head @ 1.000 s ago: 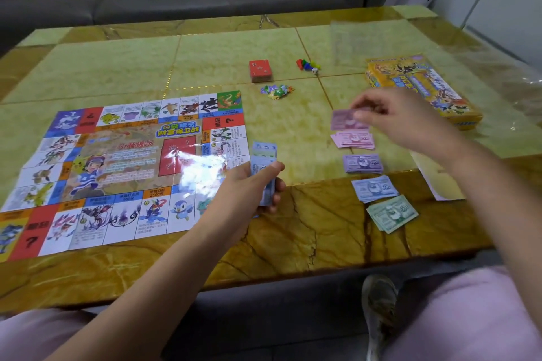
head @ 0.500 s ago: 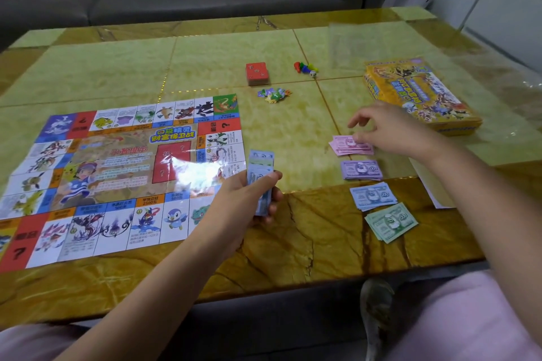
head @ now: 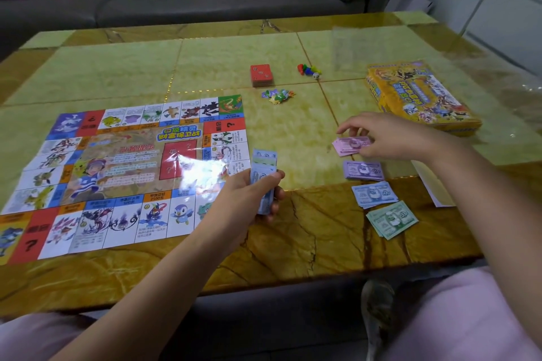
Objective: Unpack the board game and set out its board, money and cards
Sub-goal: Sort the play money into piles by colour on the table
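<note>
Pink notes (head: 350, 146) lie under the fingertips of the right hand (head: 390, 138), which a second ago was raised above them with a single pink note pinched. It has now come down onto that pile. Whether the fingers still pinch the top note or only rest on it cannot be told. The left hand (head: 249, 199) keeps its fingers wrapped round a wad of unsorted notes (head: 264, 173), held just off the right edge of the board (head: 126, 173).

By this reading one more note has been dealt, and sorting continues until the wad is gone.

Right of the board, the pink pile heads a column running toward its near side: purple notes (head: 363, 170), blue notes (head: 374, 193), green notes (head: 391, 218), each apart from the next. The green pile lies nearest the near edge of the table (head: 293, 237), so a careless sweep of the forearm could push it off.

Beyond the board's far right corner sit the red card deck (head: 261, 75), character tokens (head: 278, 96) and pawns (head: 308, 70). The game box (head: 419, 97) lies further right. Bare table between board and piles leaves room for both hands.
</note>
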